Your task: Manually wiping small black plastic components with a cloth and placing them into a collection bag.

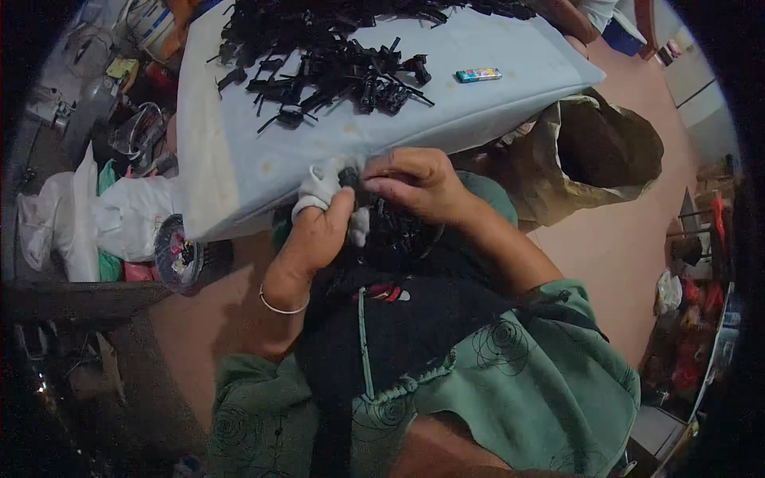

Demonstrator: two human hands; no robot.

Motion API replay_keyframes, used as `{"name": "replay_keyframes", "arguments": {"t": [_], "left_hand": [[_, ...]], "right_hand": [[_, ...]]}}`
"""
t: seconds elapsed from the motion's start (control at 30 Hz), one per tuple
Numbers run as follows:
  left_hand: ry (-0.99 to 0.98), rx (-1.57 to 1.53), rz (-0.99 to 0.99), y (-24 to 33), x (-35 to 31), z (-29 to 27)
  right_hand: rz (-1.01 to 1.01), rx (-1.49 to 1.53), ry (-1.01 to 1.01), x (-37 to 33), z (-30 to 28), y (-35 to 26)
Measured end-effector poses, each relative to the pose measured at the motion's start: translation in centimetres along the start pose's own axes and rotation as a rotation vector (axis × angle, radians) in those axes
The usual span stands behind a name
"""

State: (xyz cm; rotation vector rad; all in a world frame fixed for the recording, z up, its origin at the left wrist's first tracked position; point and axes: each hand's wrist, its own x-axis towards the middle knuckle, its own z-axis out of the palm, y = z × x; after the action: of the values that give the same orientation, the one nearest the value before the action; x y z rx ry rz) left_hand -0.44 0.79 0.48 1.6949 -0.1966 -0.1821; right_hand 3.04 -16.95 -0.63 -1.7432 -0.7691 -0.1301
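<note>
My left hand [323, 233] is closed around a small black plastic part [348, 177], with the thumb pressed along it. White cloth [319, 188] wraps the fingers of that hand. My right hand [424, 185] is pinched together right beside the part; what lies between its fingertips is too small and blurred to make out. Both hands are just off the near edge of the covered table [279, 163]. Below them, shiny black pieces [398, 229] lie in my lap, partly hidden by the hands. A heap of similar black parts [366, 76] with thin strips sticking out is on the table.
A small colourful packet [478, 75] lies on the table's right side. An open brown sack [550, 163] stands on the floor to the right. At the left are white bags [139, 215] and a clear tub [177, 253] with small bits. Shelves [701, 263] line the far right.
</note>
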Motion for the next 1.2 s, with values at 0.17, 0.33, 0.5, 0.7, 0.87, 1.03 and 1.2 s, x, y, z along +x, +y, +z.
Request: {"name": "replay_keyframes", "arguments": {"t": [0.17, 0.33, 0.5, 0.7, 0.87, 1.03, 1.2], "left_hand": [[-0.179, -0.189, -0.078, 2.3, -0.5, 0.8], [-0.028, -0.2, -0.086, 1.4, -0.3, 0.8], [0.013, 0.134, 0.04, 0.3, 0.1, 1.4], [0.071, 0.381, 0.252, -0.5, 0.3, 1.8], [0.022, 0.71, 0.388, -0.4, 1.2, 0.5], [0.116, 0.626, 0.452, -1.8, 1.5, 0.5], [0.194, 0.594, 0.439, -1.9, 1.6, 0.5]], "right_hand": [[0.222, 0.206, 0.051, -0.4, 0.9, -0.5], [0.142, -0.027, -0.151, -0.5, 0.2, -0.9], [0.225, 0.026, -0.189, -0.3, 0.7, -0.8], [0.296, 0.139, -0.117, -0.8, 1.5, 0.0], [0.272, -0.445, 0.257, 0.5, -2.1, 2.4], [0.253, -0.966, 0.322, 1.6, -5.5, 5.6], [0.165, -0.694, 0.481, 1.0, -5.2, 5.4]]}}
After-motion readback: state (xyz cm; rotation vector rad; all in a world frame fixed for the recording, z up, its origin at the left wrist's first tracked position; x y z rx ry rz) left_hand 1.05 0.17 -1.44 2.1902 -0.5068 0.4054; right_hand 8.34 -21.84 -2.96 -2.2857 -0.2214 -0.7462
